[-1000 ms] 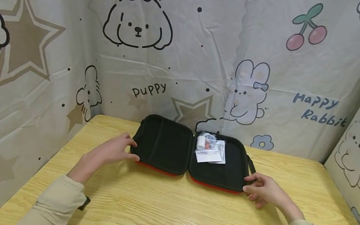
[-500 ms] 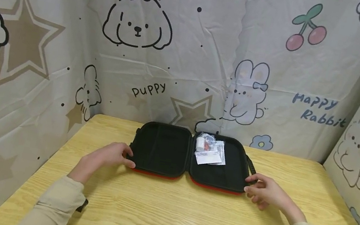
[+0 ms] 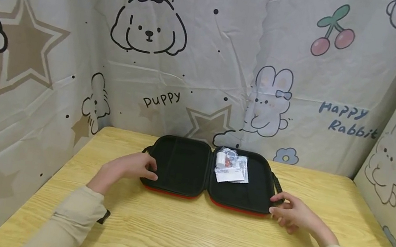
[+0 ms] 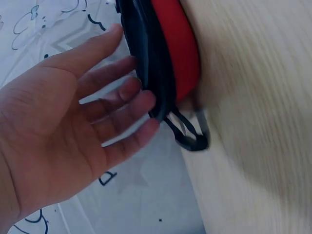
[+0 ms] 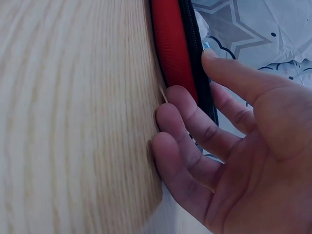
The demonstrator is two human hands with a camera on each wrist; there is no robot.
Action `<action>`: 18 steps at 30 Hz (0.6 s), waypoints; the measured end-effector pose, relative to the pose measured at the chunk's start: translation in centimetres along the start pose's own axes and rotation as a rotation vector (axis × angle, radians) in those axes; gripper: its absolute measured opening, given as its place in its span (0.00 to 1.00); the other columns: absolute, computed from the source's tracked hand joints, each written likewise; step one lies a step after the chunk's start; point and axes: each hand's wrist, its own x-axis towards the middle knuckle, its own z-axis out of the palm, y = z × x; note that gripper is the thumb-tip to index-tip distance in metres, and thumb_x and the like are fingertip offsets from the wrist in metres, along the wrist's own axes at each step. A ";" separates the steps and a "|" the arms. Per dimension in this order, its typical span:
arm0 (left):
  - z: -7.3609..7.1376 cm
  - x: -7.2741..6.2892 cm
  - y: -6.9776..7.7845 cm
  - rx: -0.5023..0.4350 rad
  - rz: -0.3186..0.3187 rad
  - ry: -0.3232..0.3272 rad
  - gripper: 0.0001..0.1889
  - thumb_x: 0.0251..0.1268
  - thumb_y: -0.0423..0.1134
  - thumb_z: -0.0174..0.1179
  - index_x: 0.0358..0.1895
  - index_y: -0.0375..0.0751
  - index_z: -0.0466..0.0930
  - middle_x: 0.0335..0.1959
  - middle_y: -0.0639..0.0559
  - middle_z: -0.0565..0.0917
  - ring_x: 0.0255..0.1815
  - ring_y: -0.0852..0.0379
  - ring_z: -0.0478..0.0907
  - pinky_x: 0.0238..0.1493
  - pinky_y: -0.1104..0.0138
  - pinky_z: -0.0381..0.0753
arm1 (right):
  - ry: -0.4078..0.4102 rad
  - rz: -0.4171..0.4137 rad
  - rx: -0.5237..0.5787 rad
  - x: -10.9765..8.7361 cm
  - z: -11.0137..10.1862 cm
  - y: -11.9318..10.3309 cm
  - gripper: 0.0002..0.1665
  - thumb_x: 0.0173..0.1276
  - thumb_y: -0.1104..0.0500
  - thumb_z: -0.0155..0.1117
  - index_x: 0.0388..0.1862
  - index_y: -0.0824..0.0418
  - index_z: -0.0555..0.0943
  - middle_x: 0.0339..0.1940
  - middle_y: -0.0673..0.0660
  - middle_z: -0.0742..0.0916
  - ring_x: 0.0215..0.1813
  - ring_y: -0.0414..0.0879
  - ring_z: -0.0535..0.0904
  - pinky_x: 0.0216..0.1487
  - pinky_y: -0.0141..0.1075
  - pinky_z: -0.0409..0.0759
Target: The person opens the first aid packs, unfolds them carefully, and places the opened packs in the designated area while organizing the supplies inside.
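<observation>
A zippered case [image 3: 179, 168], black inside with a red outer shell, lies spread flat at the back of the table. Its right half carries a clear bag [image 3: 230, 165] with a white roll and some flat white packets. My left hand [image 3: 135, 164] hovers at the left half's outer edge, fingers loosely spread; the left wrist view shows the palm and a strap loop [image 4: 190, 139] below the fingertips. At the right half's near corner my right hand [image 3: 291, 210] pinches the edge, thumb on the zipper rim and fingers [image 5: 183, 100] against the red side.
The wooden table [image 3: 178, 235] extends in front of the case. A printed cloth [image 3: 210, 55] hangs behind the table and along both sides. A black strap [image 3: 277, 186] sticks out from the case's right side.
The left half of the case came down from a tilt to lie flat. My left hand let go of it and shifted slightly right over its edge. My right hand stayed at its corner.
</observation>
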 end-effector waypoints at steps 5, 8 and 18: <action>0.0 1.3 1.6 -0.032 0.078 0.093 0.17 0.66 0.49 0.65 0.52 0.43 0.83 0.40 0.54 0.78 0.38 0.58 0.75 0.46 0.61 0.77 | -0.004 0.014 0.017 0.0 -0.1 0.3 0.32 0.70 0.53 0.65 0.65 0.64 0.64 0.36 0.60 0.85 0.26 0.45 0.75 0.20 0.33 0.70; 0.1 2.4 2.5 -0.042 0.121 0.130 0.17 0.67 0.49 0.64 0.53 0.44 0.83 0.40 0.55 0.79 0.39 0.59 0.75 0.46 0.61 0.77 | -0.007 0.023 0.032 0.0 -0.1 0.4 0.32 0.71 0.53 0.65 0.66 0.63 0.64 0.36 0.59 0.85 0.26 0.44 0.75 0.19 0.33 0.69; 1.4 6.7 4.9 -0.070 0.175 0.198 0.16 0.68 0.49 0.63 0.53 0.47 0.83 0.43 0.56 0.81 0.43 0.59 0.78 0.48 0.61 0.78 | -0.003 -0.033 -0.020 0.0 0.0 0.8 0.30 0.71 0.54 0.64 0.65 0.63 0.64 0.36 0.60 0.85 0.24 0.43 0.75 0.18 0.33 0.74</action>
